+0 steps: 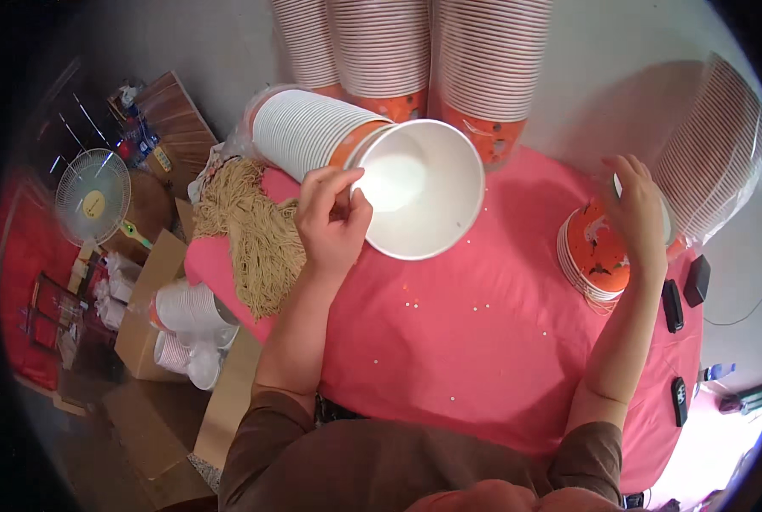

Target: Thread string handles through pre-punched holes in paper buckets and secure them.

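Note:
My left hand [334,224] pinches the rim of a large white paper bucket [424,200] between thumb and fingers. The bucket is tilted, so its bare white inside faces me. Behind it, a nested stack of paper buckets [308,132] with an orange end lies on its side in clear plastic. On the right, my right hand [635,209] is over a short stack of orange printed paper buckets [599,243], its fingers stretched out. Thin cord shows at that stack's lower rims. A pale rounded edge shows behind the right hand; what it belongs to is hidden.
Tall wrapped bucket stacks [488,68] stand along the wall, another [714,154] at right. A heap of tan cords [257,230] lies on the pink-covered table [449,341]. Small white dots and black devices [679,401] are on it. Cardboard boxes [155,299] and a fan [93,196] are at left.

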The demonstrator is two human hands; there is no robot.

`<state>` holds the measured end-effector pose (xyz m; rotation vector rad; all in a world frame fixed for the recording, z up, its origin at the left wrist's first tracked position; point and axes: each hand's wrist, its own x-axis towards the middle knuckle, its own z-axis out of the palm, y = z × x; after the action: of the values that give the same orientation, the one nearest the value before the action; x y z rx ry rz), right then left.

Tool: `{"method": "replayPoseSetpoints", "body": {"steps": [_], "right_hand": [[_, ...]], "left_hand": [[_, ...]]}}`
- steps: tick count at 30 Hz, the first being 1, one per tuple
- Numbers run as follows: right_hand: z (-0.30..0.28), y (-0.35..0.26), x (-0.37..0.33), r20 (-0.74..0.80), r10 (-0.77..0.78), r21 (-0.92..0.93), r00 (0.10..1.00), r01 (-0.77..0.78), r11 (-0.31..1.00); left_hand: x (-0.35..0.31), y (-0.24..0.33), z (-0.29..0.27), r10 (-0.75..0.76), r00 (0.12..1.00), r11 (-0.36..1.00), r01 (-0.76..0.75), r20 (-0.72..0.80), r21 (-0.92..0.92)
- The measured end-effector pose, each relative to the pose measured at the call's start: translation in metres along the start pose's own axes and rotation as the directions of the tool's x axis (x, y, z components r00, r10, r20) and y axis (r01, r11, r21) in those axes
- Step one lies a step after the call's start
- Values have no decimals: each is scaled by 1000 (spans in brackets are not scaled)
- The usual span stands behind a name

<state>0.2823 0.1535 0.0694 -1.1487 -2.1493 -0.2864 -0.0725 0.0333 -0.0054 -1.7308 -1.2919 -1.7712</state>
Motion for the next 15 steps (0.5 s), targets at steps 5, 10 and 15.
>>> {"method": "replayPoseSetpoints", "body": {"steps": [5, 10, 15], "right_hand": [[2, -60, -3, 146, -116, 518, 982, 24, 855], [10, -79, -11, 234, -220, 889, 947, -117, 442], [27, -72, -10, 550, -275, 817, 789, -438, 376]], "left_hand": [[-7, 7, 6, -290, 957, 909, 279, 11, -309], [-11, 5, 7, -510, 821, 629, 559, 255, -540], [-3, 9, 7, -547, 689, 469, 723, 475, -508]]}}
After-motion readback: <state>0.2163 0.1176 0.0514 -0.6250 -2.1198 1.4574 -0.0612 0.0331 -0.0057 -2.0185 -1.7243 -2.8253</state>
